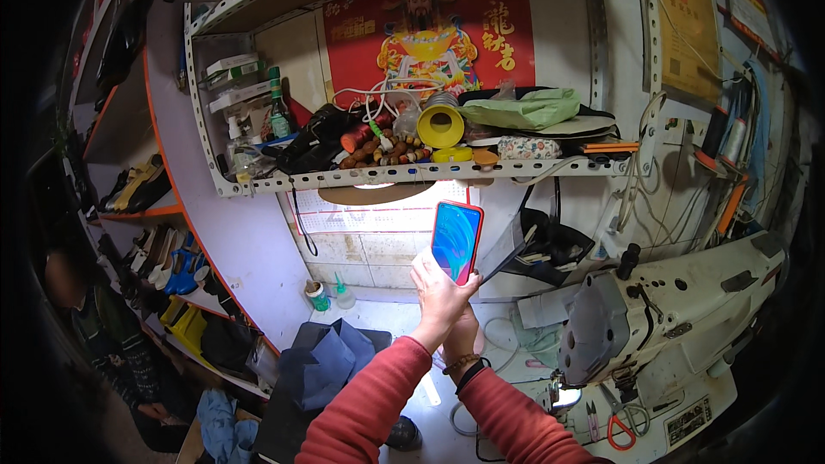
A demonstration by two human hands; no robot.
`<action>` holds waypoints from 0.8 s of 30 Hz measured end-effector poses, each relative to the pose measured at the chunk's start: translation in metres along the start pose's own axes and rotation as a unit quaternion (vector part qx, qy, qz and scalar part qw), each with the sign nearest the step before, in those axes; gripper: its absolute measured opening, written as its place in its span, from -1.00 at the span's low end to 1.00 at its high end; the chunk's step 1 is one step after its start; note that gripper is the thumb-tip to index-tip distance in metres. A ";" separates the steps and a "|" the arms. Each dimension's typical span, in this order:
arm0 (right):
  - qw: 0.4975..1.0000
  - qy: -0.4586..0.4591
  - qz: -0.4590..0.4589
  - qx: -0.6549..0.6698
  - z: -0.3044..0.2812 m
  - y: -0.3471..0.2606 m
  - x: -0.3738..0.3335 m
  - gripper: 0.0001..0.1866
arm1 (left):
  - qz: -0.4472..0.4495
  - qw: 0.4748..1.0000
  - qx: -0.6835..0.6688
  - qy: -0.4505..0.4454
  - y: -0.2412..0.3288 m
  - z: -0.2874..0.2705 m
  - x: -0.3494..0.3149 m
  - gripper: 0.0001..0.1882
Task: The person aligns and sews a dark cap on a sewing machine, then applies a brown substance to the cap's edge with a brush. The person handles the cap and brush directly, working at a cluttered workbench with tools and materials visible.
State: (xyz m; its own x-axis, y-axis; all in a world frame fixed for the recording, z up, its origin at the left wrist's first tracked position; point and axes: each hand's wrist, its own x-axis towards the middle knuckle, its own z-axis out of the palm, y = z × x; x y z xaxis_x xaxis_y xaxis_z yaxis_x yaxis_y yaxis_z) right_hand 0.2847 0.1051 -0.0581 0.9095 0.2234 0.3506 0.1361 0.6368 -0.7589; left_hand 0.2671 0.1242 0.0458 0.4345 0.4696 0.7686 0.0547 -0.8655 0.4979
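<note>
Below a punched-metal shelf (361,179), over a smooth pale desk (378,316), one flat, glossy, red-edged phone (457,236) sits grasped in the left hand's (440,299) grip, while the partly hidden right hand's (464,332) grip I cannot tell.

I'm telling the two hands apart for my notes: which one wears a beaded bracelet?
The right hand, lower and partly hidden by the left hand: a brown beaded bracelet shows at its wrist; none shows on the left.
</note>
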 end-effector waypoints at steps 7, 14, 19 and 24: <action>0.989 0.100 0.112 -0.010 -0.019 -0.013 -0.031 -0.84 | 0.005 1.000 0.004 -0.003 -0.004 0.002 0.005 -0.03; 0.922 0.305 0.014 -0.237 -0.082 0.002 -0.022 -0.92 | 0.021 1.000 -0.016 -0.010 -0.011 0.004 0.009 -0.03; 0.918 0.343 0.099 -0.171 -0.094 -0.010 -0.013 -0.88 | -0.017 0.994 -0.075 -0.077 -0.008 -0.005 0.022 -0.14; 0.936 0.192 -0.168 -0.242 -0.055 -0.046 -0.008 -0.39 | -0.114 0.914 -0.310 -0.238 -0.021 -0.027 0.048 -0.31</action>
State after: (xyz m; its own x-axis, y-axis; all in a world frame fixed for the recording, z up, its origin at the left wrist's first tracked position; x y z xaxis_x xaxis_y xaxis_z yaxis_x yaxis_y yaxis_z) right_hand 0.2930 0.0338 -0.0564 0.8447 -0.2704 0.4619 0.5176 0.1931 -0.8335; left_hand 0.2626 0.1696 0.0835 0.8246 0.3695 0.4283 -0.2626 -0.4206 0.8684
